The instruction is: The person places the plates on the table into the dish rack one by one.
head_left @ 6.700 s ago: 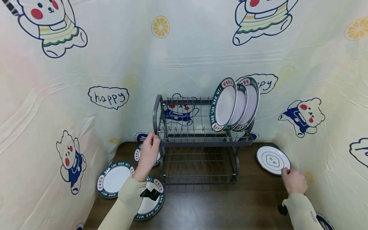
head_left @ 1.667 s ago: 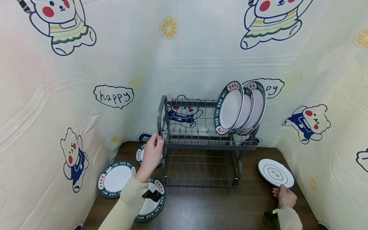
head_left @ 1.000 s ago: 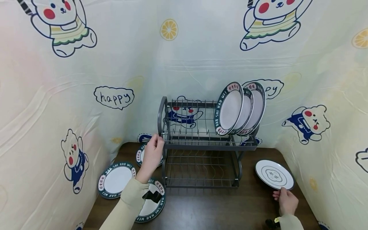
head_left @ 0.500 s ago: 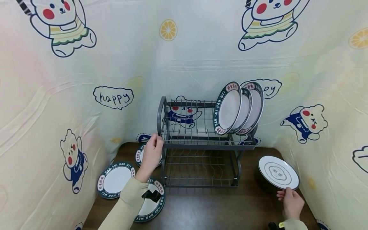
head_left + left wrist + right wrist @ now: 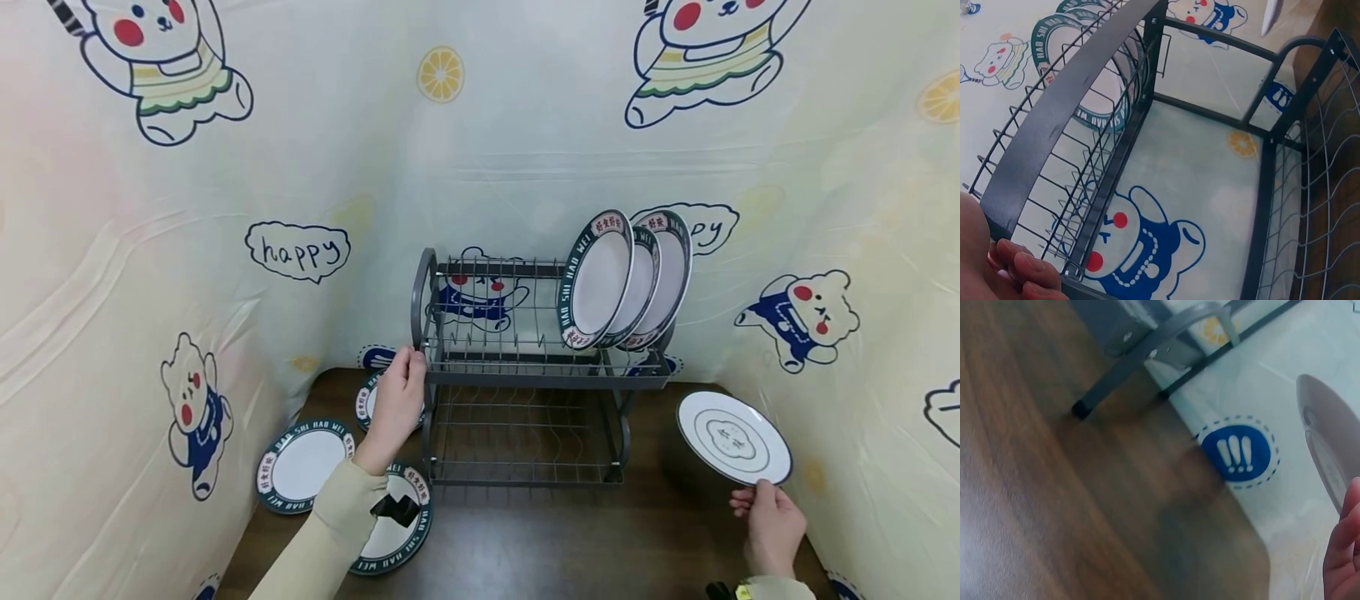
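My right hand [image 5: 776, 525] pinches the near rim of a white plate [image 5: 733, 437], whose ringed underside with a small emblem faces up. The plate hangs tilted above the table, right of the rack. In the right wrist view the same plate [image 5: 1329, 431] shows almost edge-on beside my fingers. My left hand [image 5: 395, 400] holds the left side of a grey two-tier dish rack [image 5: 540, 382]; in the left wrist view its curled fingers [image 5: 1029, 269] lie at the rack's frame. Three green-rimmed plates [image 5: 597, 279] stand on edge at the right of the upper tier.
Several green-rimmed plates lie left of the rack, one [image 5: 303, 467] farthest left, one [image 5: 401, 533] partly under my left forearm. At the lower right edge part of another plate [image 5: 843, 587] shows. A patterned sheet [image 5: 487, 167] surrounds the brown table [image 5: 540, 542].
My right hand has lifted the white plate off the table and shifted it slightly right and away, its shadow now apart beneath it. The left hand keeps its hold on the rack.
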`<action>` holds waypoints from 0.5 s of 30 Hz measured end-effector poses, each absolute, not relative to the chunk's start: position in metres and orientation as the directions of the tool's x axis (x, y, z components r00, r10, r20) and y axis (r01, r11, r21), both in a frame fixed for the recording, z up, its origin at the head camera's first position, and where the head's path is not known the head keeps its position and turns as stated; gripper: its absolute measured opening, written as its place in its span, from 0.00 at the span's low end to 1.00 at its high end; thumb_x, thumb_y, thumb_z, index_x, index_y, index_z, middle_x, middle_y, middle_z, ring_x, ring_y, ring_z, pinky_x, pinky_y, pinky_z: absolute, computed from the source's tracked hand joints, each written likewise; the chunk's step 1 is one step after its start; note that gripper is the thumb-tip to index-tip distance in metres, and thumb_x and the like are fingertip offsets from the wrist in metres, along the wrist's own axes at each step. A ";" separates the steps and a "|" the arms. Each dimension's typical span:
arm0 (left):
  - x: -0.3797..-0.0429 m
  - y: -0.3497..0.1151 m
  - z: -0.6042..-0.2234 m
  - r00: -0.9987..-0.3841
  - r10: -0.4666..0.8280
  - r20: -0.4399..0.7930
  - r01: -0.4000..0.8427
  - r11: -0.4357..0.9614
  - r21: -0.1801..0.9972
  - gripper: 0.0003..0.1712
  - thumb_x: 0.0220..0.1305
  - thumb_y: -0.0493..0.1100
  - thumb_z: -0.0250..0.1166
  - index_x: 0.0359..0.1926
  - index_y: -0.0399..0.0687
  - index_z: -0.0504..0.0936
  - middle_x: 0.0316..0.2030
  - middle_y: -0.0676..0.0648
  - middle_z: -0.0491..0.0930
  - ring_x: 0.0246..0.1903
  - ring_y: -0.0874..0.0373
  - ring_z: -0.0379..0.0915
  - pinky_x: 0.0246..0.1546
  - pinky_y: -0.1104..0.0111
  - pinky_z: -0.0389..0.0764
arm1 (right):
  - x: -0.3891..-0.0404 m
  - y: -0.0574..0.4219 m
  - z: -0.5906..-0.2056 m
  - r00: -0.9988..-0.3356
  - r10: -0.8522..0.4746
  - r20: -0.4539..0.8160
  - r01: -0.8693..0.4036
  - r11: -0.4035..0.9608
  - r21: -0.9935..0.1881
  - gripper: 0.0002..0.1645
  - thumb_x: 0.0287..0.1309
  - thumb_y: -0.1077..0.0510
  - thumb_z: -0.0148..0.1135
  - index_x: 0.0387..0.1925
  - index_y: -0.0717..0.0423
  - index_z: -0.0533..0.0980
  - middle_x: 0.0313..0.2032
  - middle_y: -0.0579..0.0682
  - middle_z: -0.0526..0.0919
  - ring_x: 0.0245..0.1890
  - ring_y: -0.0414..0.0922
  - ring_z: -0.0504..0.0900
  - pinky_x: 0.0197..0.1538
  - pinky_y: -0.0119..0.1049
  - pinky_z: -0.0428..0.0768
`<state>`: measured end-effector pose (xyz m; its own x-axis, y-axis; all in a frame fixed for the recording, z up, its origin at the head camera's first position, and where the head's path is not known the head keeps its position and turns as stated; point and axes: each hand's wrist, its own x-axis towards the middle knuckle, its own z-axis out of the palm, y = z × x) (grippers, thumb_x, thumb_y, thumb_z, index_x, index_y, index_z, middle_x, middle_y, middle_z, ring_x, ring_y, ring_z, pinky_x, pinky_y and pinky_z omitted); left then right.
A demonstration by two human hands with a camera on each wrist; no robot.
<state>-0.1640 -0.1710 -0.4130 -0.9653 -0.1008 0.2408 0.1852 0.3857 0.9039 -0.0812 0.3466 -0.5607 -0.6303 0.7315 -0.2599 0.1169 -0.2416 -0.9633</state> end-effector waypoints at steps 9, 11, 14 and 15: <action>-0.163 -0.171 -0.414 -0.968 -0.097 0.232 0.179 0.379 0.908 0.15 0.84 0.45 0.44 0.40 0.42 0.70 0.23 0.48 0.64 0.16 0.57 0.59 0.19 0.69 0.61 | -0.079 0.341 -0.532 -0.637 0.730 -0.247 0.076 -0.259 -0.963 0.27 0.72 0.61 0.46 0.16 0.54 0.80 0.13 0.45 0.81 0.11 0.38 0.79 0.16 0.29 0.75; -0.163 -0.170 -0.414 -0.966 -0.100 0.237 0.184 0.378 0.907 0.14 0.83 0.44 0.44 0.40 0.43 0.70 0.23 0.48 0.64 0.16 0.57 0.59 0.19 0.69 0.61 | -0.078 0.340 -0.525 -0.642 0.728 -0.240 0.063 -0.262 -0.963 0.27 0.72 0.61 0.47 0.16 0.55 0.80 0.13 0.45 0.81 0.11 0.38 0.79 0.16 0.29 0.75; -0.162 -0.169 -0.413 -0.965 -0.102 0.241 0.187 0.376 0.908 0.13 0.83 0.43 0.44 0.39 0.43 0.70 0.23 0.47 0.64 0.16 0.56 0.59 0.19 0.69 0.61 | -0.078 0.338 -0.516 -0.643 0.731 -0.230 0.037 -0.270 -0.962 0.27 0.71 0.62 0.47 0.16 0.57 0.80 0.13 0.46 0.81 0.11 0.39 0.78 0.15 0.30 0.75; -0.162 -0.169 -0.412 -0.966 -0.104 0.239 0.184 0.376 0.908 0.13 0.82 0.43 0.45 0.39 0.43 0.70 0.23 0.47 0.64 0.17 0.56 0.60 0.19 0.69 0.62 | -0.077 0.338 -0.513 -0.645 0.731 -0.223 0.030 -0.267 -0.963 0.27 0.71 0.62 0.48 0.16 0.57 0.80 0.13 0.47 0.81 0.11 0.39 0.78 0.15 0.30 0.75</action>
<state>-0.1621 -0.1692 -0.4125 -0.9655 -0.1037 0.2388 0.1843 0.3757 0.9082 -0.0773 0.3380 -0.5130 -0.6446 0.7313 -0.2228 0.0296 -0.2673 -0.9631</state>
